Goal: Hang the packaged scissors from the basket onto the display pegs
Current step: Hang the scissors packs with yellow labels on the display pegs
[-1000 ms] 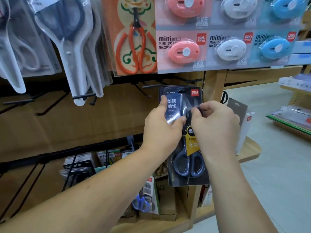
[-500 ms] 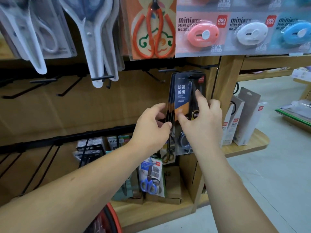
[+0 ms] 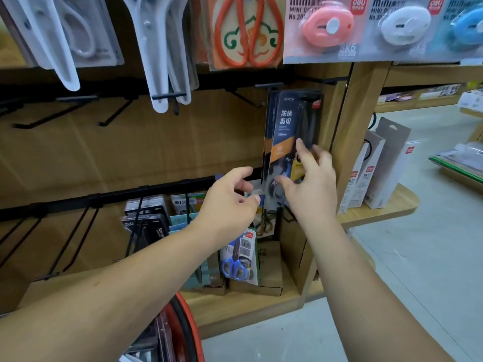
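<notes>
Under the row of mini cutters (image 3: 329, 24), at the right end of the wooden display, the packaged scissors (image 3: 290, 131) hang upright from a black peg (image 3: 269, 85), with the edges of like packs just behind. My right hand (image 3: 312, 186) lies against the front of the pack, fingers (image 3: 300, 150) straight and spread, tips touching the plastic, gripping nothing. My left hand (image 3: 230, 199) hovers just left of the pack, apart from it, fingers loosely curled and empty. Below my left forearm shows the red rim of the basket (image 3: 189, 325)
</notes>
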### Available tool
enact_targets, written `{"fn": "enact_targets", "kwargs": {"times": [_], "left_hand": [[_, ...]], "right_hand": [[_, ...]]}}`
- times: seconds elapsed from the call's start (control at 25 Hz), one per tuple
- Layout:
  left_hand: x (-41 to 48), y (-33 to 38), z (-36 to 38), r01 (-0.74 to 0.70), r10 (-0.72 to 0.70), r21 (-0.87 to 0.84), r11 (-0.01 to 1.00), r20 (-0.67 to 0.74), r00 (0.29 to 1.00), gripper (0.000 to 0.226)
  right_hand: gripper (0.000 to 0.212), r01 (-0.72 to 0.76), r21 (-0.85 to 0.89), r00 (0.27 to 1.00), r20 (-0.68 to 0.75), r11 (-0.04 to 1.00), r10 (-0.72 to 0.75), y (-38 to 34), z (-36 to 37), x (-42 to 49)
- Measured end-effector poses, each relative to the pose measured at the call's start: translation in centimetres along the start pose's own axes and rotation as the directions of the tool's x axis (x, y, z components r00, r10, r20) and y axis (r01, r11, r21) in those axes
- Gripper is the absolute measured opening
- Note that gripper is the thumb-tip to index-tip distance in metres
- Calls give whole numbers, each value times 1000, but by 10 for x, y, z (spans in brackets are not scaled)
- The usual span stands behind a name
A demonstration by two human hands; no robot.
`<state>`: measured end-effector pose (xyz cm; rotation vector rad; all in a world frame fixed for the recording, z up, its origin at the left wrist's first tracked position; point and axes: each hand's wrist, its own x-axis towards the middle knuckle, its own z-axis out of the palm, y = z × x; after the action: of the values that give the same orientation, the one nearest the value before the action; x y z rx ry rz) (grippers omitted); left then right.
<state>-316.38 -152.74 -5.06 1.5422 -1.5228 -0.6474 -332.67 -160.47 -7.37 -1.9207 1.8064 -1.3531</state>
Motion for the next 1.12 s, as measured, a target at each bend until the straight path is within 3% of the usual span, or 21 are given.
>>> {"fn": "enact_targets", "kwargs": {"times": [0.16,0.36,0.44,0.56,0.8,0.96,1.0,1.12], "left_hand": [[3,-6,6,8,-8,-20,1000,2,1000,58],[-7,-7,-6,-2,2,-7,1000,-10,1000,55],[-26,-9,-23,-1,0,21,1000,20,1000,54],[-71,-19,-66,-7,-1,153,988,54,999,57],[-183,-68,-173,-59,3,418,907,134,991,53],[-248,-115,-234,40,-116,491,870,125,985,46],[-261,-126,-243,57,-131,492,869,116,985,44],[-293,-153,-246,72,-138,446,892,117,984,42]], "right_hand": [[74,-49,-11,998,-27,999,49,6,8,6],[56,-12,-126,994,-109,992,-1,-14,-3,1],[44,56,-164,997,-49,985,-65,-30,-8,-13],[48,212,-237,966,195,948,-167,-67,-13,-49],[41,429,-158,705,674,889,-221,-155,-17,-147],[38,421,28,355,914,907,-193,-200,0,-195],[39,417,60,307,930,907,-203,-207,8,-206],[40,375,88,298,931,923,-209,-204,39,-239]]}}
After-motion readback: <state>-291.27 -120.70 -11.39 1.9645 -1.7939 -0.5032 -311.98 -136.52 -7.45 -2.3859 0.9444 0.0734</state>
